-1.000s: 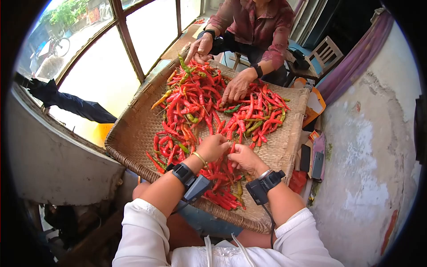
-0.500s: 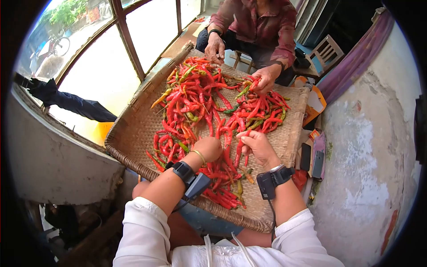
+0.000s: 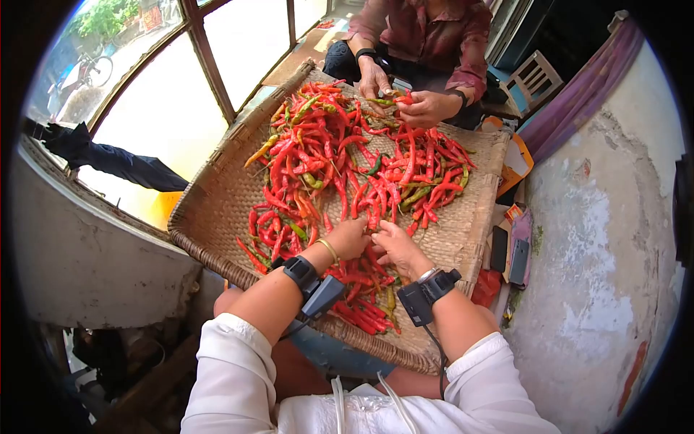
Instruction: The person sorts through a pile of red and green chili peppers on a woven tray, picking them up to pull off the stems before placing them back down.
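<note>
A wide woven tray holds heaps of red chili peppers, with a few green and orange ones among them. Low over the near middle of the heap, my left hand has its fingers curled; what they grip is hidden. My right hand is close beside it, thumb and fingers pinched at a red chili pepper between the hands. Below my wrists lies a nearer pile of red chili peppers.
Across the tray sits a person in a dark red shirt, whose hands hold chili peppers over the far edge. A folded dark umbrella leans by the window on the left. Phones and boxes lie right of the tray, beside the wall.
My right hand has moved left, bringing its fingertips next to my left hand. The other person's right-side hand has lifted from the pile, and both their hands have come together holding peppers.
</note>
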Demonstrator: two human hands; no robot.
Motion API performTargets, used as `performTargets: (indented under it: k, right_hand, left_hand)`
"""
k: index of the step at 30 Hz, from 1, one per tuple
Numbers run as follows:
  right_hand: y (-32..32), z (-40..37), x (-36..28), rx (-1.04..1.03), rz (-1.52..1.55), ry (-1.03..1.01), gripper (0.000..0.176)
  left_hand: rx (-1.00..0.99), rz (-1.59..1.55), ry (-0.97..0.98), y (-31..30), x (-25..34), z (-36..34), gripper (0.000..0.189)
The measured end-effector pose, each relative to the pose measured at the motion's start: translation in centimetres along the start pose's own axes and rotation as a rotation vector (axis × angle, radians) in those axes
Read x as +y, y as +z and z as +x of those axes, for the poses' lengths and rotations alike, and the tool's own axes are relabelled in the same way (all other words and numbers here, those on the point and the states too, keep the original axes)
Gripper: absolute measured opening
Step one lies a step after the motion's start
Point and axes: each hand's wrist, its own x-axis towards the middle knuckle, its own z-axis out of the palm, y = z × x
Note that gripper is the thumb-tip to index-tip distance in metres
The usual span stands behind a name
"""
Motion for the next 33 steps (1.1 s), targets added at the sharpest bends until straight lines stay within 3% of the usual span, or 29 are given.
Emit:
performTargets:
  k: [2,4,8,11,13,17,20,21,23,29,31,33]
  right_hand:
    - [-0.1,-0.1,-0.1,0.004,0.081,0.008,0.055]
    - [-0.7,-0.1,-0.1,-0.155,0.236,0.057,0.042]
    - [-0.8,-0.1,0.0,-0.127,0.261,0.067,0.027]
    - [-1.2,-0.1,-0.1,-0.114,0.428,0.083,0.019]
    - [-1.2,-0.1,-0.1,-0.163,0.554,0.099,0.016]
    - [-1.8,-0.1,-1.1,-0.164,0.529,0.054,0.012]
    - [-2.1,-0.4,-2.5,0.015,0.128,-0.179,0.017]
    - [-2.4,-0.3,-2.9,0.017,0.135,-0.176,0.017]
    - [-3.1,-0.2,-2.9,0.04,-0.304,-0.235,0.021]
    - [-3.0,-1.5,-3.4,-0.06,-0.574,-0.153,0.019]
    - [-3.0,-1.5,-3.2,-0.106,-0.856,-0.308,0.019]
    - [-2.6,-2.4,-4.3,-0.155,-0.909,-0.271,0.02]
  left_hand:
    - [-0.147,-0.421,-0.248,-0.8,1.0,-0.3,0.032]
    - [-0.183,-0.498,-0.288,-1.3,1.3,-0.3,0.03]
    - [-0.181,-0.627,-0.437,-2.9,2.6,-0.5,0.023]
    - [-0.204,-0.87,-0.344,-1.8,1.1,-0.1,0.019]
    - [-0.226,-0.893,-0.331,-2.9,2.1,-0.4,0.016]
    - [-0.254,-0.866,-0.33,-5.1,3.1,-0.7,0.009]
    - [-0.235,-0.785,-0.293,-6.5,2.0,-0.6,0.013]
    - [-0.241,-0.782,-0.297,-7.3,2.1,-0.7,0.013]
    - [-0.283,-0.366,-0.315,-9.0,2.7,-1.2,0.018]
    - [-0.226,-0.32,-0.314,-9.5,1.8,-0.8,0.019]
    - [0.181,-0.67,-0.335,-9.0,1.6,-0.3,0.02]
    - [0.293,-0.799,-0.285,-8.3,1.6,0.5,0.019]
